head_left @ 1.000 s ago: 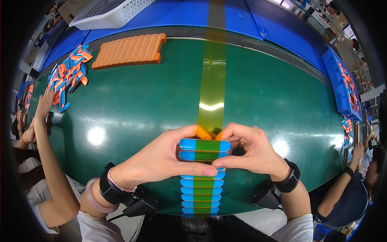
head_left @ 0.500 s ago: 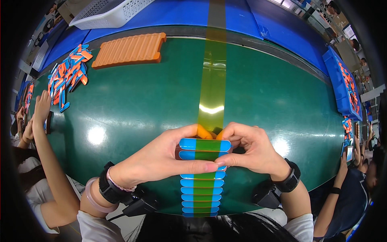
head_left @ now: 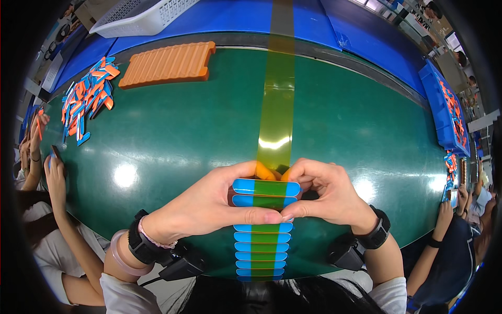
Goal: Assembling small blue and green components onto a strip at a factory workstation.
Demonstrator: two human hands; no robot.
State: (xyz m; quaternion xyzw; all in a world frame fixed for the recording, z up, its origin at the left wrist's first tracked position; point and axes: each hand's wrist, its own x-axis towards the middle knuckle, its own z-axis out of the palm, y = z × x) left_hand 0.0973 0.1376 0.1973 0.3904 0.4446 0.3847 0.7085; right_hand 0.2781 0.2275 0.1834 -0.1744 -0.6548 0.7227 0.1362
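A long strip of clear yellow tape (head_left: 277, 118) runs from the far side of the table toward me. Small round-ended blue strips that look like nail files (head_left: 243, 187) lie crosswise in a row under it, one behind another down to the table's near edge. My left hand (head_left: 204, 201) grips their left ends and my right hand (head_left: 327, 196) their right ends. Both thumbs lie across the row, tips almost meeting. My index fingers curl behind the farthest file and show orange through the tape. The other fingers are partly hidden behind the files.
An orange ridged tray (head_left: 167, 65) lies at the far left of the green table (head_left: 183, 125). Beside it is a loose pile of blue and orange files (head_left: 89, 99). A white basket (head_left: 141, 18) stands beyond; a blue bin (head_left: 444, 110) of files is at right. Co-workers sit on both sides.
My hands and the row of files have barely moved; my right thumb has shifted very slightly. At left, a co-worker's hand has drawn back from the pile toward the table's edge.
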